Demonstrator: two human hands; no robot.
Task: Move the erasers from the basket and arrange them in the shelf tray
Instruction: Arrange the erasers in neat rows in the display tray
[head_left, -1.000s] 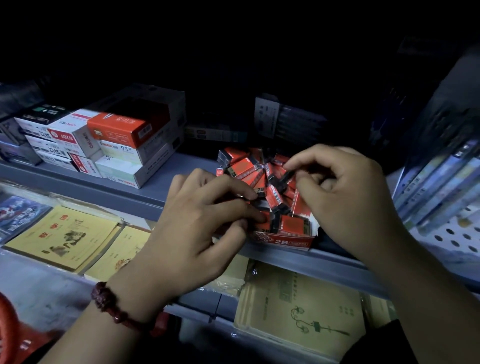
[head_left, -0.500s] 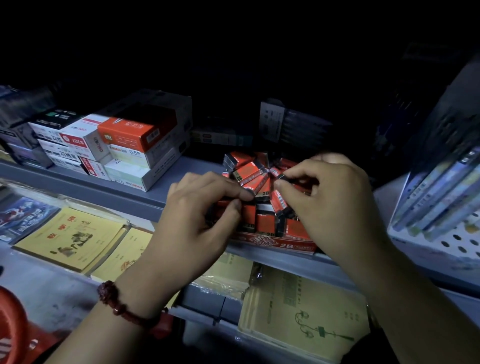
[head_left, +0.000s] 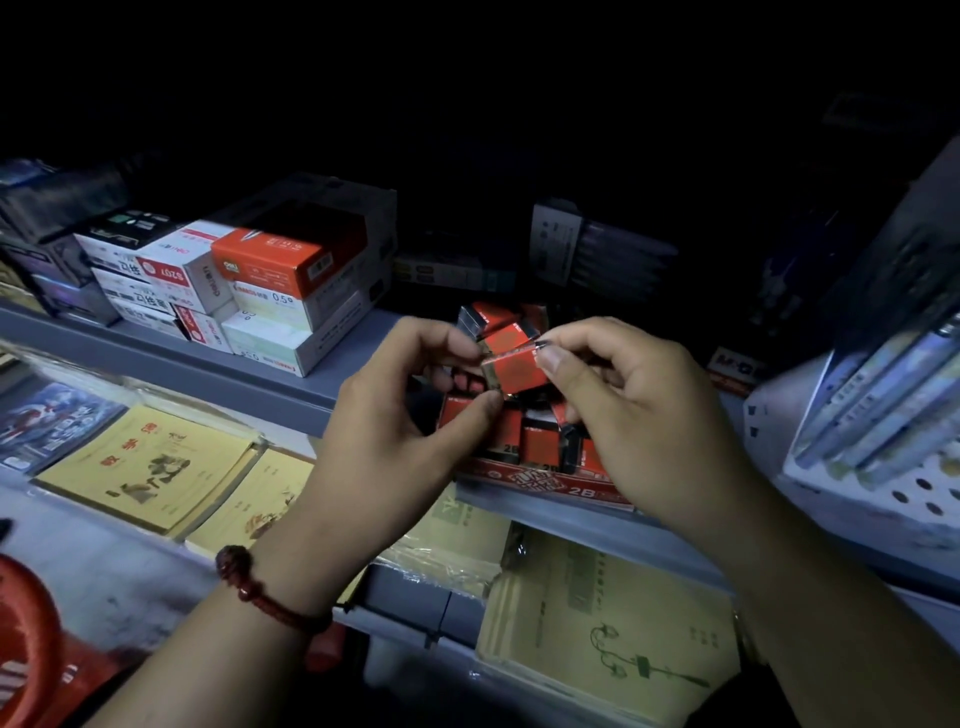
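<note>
Left of the shelf tray (head_left: 550, 484), stacked boxes (head_left: 260, 291) are sitting. Just above the tray, our left hand (head_left: 395, 426) is pinching a red eraser (head_left: 515, 372), our right hand (head_left: 639, 415) is pinching its other end, and more erasers (head_left: 540, 442) are lying inside the tray.

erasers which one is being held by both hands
The red eraser pinched between left hand and right hand; the other erasers sit in the tray.
</note>
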